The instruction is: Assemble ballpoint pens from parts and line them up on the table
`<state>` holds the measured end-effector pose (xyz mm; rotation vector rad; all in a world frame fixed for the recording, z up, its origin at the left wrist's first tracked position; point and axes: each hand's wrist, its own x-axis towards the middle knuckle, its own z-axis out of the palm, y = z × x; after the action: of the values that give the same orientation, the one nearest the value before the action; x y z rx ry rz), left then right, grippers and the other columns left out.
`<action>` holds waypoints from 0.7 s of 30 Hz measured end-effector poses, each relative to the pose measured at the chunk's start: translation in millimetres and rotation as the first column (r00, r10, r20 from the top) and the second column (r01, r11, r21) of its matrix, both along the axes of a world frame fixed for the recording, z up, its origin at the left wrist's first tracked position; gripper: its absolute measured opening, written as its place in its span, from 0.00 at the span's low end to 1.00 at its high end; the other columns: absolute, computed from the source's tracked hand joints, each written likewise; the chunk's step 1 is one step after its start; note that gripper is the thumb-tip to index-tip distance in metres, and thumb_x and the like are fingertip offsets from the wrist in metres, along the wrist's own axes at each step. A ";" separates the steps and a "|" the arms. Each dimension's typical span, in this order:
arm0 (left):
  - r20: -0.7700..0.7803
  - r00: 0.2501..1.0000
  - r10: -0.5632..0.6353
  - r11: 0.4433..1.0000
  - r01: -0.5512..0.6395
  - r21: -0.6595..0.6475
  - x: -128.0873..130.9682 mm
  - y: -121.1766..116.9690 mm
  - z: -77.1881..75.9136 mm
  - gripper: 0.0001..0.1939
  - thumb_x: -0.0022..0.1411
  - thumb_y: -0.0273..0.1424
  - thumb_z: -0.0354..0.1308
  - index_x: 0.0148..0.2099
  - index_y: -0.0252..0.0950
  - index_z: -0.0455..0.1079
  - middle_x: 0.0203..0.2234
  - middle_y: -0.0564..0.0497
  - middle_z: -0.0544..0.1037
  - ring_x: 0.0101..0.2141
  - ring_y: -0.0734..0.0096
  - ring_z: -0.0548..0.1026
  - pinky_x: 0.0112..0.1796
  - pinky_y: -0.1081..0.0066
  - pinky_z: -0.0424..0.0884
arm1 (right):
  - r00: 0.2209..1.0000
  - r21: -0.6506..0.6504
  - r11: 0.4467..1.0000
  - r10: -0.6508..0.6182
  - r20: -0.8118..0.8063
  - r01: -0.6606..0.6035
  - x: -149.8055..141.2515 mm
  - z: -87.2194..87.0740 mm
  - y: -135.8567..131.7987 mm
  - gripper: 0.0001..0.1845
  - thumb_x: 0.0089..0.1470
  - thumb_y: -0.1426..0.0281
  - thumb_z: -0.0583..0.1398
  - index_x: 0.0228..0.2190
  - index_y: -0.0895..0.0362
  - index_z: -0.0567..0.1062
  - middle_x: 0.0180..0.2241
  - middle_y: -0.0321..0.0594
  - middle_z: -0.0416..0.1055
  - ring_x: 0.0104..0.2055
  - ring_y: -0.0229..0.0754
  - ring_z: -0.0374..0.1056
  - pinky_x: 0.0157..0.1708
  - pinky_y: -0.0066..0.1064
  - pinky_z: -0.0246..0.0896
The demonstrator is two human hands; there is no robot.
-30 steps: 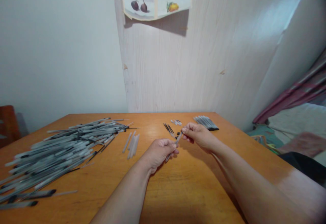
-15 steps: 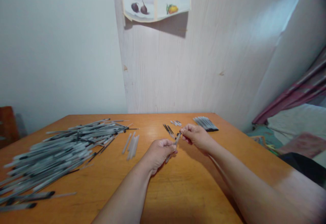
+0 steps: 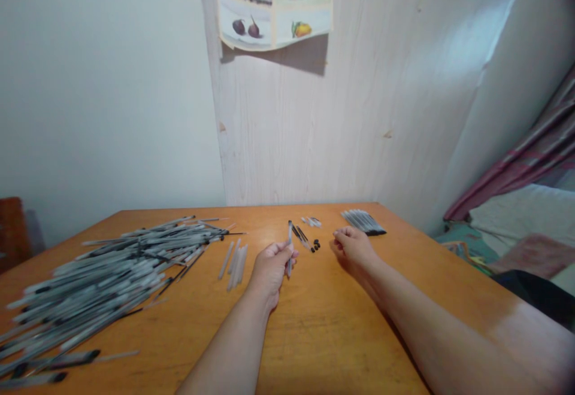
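Observation:
My left hand [image 3: 273, 266] is closed around a pen [image 3: 290, 233], a clear grey barrel with a dark tip that points up and away. To its right, my right hand [image 3: 356, 248] hovers over the table with fingers curled together; whatever they may pinch is too small to make out. Between the hands lie several small black plugs [image 3: 317, 244] and a few thin dark-ended refills [image 3: 300, 234]. Small pale pen tips [image 3: 311, 222] sit just behind these. Left of my left hand rest several translucent empty barrels [image 3: 237, 266].
A large heap of pens and pen parts [image 3: 117, 275] covers the left of the wooden table [image 3: 309, 347]. At the back right is a neat row of pens [image 3: 363, 222] with black ends. Behind the table stands a wall with a fruit poster [image 3: 274, 9].
My right hand has moved away from the pen, to the right and slightly down. My left hand has turned the pen more upright and shifted a little left. The black plugs are now uncovered.

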<state>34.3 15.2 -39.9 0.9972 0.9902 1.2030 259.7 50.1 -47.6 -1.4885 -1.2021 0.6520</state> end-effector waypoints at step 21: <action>0.013 0.999 0.031 1.000 -0.031 0.000 2.5 0.5 -1.5 0.22 0.49 0.44 0.65 0.40 0.33 0.72 0.28 0.48 0.77 0.25 0.77 0.69 0.26 0.76 0.61 | 0.719 -0.178 0.961 -0.031 0.694 0.213 -16.0 9.8 81.1 0.10 0.52 0.70 0.58 0.32 0.58 0.79 0.36 0.51 0.78 0.38 0.46 0.71 0.33 0.30 0.57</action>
<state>36.8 15.7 -41.4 0.9761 0.9989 1.2337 243.7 131.2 -37.8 -2.1116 -1.5949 0.1315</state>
